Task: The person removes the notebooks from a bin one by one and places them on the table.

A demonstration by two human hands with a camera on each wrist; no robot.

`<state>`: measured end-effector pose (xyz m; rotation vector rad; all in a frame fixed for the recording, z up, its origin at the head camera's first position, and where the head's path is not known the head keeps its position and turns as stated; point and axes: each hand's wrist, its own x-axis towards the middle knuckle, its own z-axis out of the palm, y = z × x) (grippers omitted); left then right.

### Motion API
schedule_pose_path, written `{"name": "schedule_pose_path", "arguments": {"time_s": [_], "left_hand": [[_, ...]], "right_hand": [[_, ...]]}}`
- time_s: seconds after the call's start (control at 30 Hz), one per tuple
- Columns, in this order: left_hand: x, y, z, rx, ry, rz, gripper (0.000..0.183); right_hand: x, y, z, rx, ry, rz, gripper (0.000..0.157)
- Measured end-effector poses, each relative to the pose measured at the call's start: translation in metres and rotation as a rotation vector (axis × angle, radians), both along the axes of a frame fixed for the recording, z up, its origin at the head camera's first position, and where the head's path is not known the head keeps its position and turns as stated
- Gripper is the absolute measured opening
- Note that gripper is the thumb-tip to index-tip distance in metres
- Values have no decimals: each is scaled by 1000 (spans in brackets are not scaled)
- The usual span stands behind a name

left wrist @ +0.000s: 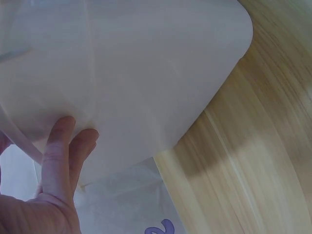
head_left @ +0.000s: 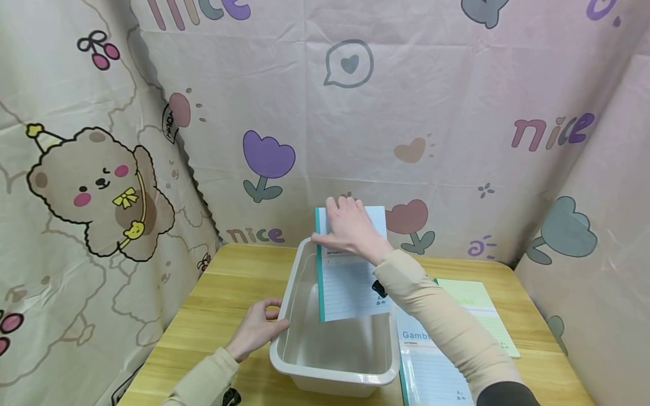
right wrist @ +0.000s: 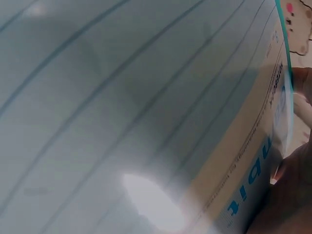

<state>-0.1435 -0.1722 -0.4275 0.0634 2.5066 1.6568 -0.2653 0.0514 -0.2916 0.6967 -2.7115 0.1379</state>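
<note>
My right hand (head_left: 350, 228) grips the upper part of a light blue notebook (head_left: 350, 287) with a teal spine, thumb at the spine side. The notebook stands nearly upright over the white plastic bin (head_left: 335, 378), its lower edge within the opening. Close up in the right wrist view, the ruled cover of the notebook (right wrist: 146, 107) fills most of the picture. At the bin's left rim, my left hand (head_left: 259, 327) pinches the edge; its fingers (left wrist: 57, 161) lie against the outer wall of the bin (left wrist: 146, 73) in the left wrist view.
Right of the bin lies another blue notebook (head_left: 431, 361), partly under my right sleeve. A green notebook (head_left: 487, 310) lies beyond it. Everything stands on a wooden table (head_left: 218, 299), with a printed cloth (head_left: 355, 135) hanging behind and at both sides.
</note>
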Motion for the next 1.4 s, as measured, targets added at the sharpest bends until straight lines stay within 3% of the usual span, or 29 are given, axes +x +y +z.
{"name": "schedule_pose_path", "arguments": {"time_s": [0.2, 0.77, 1.1, 1.4], "left_hand": [[0, 0, 0, -1, 4, 2, 49], [-1, -2, 1, 9, -2, -4, 49], [1, 0, 2, 15, -31, -6, 51], [0, 1, 1, 13, -33, -2, 50]], "right_hand": [[6, 18, 12, -22, 9, -16, 54], [15, 104, 4, -60, 7, -111, 46], [23, 172, -25, -75, 24, -140, 49], [32, 237, -73, -41, -28, -148, 47]]}}
